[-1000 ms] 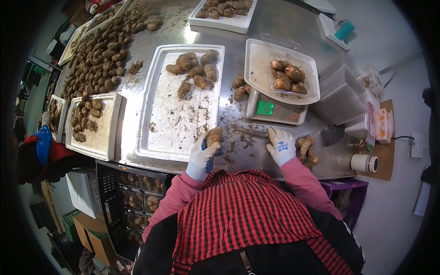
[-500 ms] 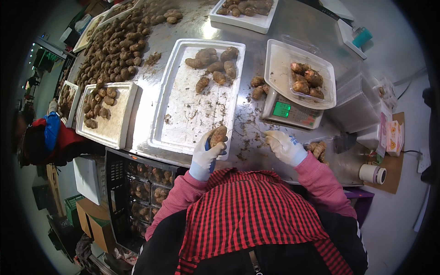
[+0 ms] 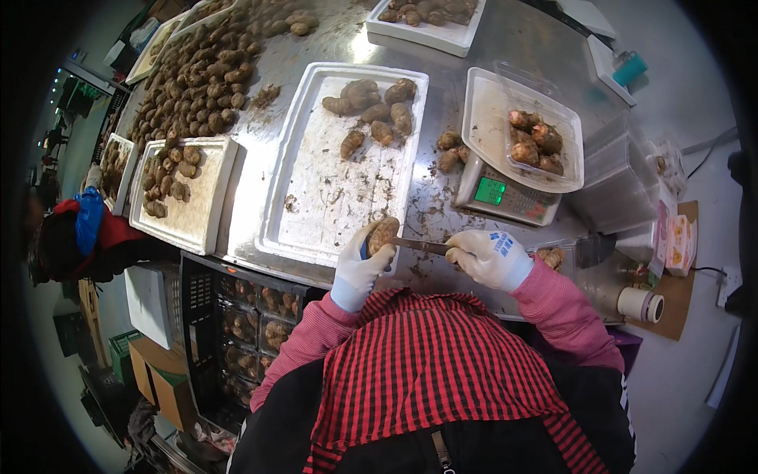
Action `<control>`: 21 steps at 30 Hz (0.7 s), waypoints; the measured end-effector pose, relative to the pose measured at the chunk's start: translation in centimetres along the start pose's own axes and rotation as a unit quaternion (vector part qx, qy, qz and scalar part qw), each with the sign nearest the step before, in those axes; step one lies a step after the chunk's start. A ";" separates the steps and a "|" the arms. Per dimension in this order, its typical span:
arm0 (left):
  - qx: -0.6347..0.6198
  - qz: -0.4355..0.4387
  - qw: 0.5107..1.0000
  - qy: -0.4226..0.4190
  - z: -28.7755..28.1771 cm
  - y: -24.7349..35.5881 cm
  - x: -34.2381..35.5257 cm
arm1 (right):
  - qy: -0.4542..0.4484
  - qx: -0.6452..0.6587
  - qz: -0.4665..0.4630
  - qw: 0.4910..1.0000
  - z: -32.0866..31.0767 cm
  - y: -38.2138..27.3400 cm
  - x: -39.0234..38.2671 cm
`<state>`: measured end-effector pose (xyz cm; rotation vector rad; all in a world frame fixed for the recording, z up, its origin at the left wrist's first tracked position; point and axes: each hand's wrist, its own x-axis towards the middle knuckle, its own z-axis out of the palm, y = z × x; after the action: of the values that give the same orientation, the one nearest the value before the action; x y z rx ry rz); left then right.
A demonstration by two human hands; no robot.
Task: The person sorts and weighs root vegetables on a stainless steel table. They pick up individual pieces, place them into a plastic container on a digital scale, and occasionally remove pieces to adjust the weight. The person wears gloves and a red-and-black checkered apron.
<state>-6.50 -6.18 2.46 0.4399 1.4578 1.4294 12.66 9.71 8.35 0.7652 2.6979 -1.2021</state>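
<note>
My left hand [image 3: 362, 267], in a white glove with blue on it, is closed around a brown taro [image 3: 384, 235] just past the near edge of a white foam tray [image 3: 276, 225]. Also gloved, my right hand [image 3: 488, 257] is closed on a narrow, brownish knife [image 3: 422, 246]. Its handle is hidden in the fingers, and its blade points left with the tip at the taro. Several taros [image 3: 362, 95] lie toward the far end of the tray, which has soil crumbs scattered over it.
A scale [image 3: 505, 193] with a lit green display carries a white tray [image 3: 483, 118] and a clear box of trimmed taros [image 3: 537, 142]. A large taro heap [image 3: 193, 87] covers the table's far left. Packed boxes fill a black crate [image 3: 207, 332] below. Another person's blue sleeve [image 3: 89, 217] shows at left.
My right hand has turned and shifted slightly, and the knife now shows plainly, reaching the taro. My left hand still holds the taro in nearly the same place.
</note>
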 end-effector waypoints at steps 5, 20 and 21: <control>-0.014 -0.018 1.000 -0.003 0.5 0.8 -0.2 | -0.011 -0.079 -0.001 0.997 0.2 0.3 0.7; 0.012 -0.011 1.000 -0.016 0.4 0.6 -0.2 | -0.011 -0.108 0.032 0.994 -0.3 0.3 1.2; 0.010 -0.008 1.000 -0.015 0.4 0.6 -0.2 | -0.046 -0.093 0.017 0.994 -0.3 0.3 1.3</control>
<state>-6.29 -5.99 3.21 0.4591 1.4495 1.3916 11.70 10.60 7.95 0.7104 2.6620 -0.9376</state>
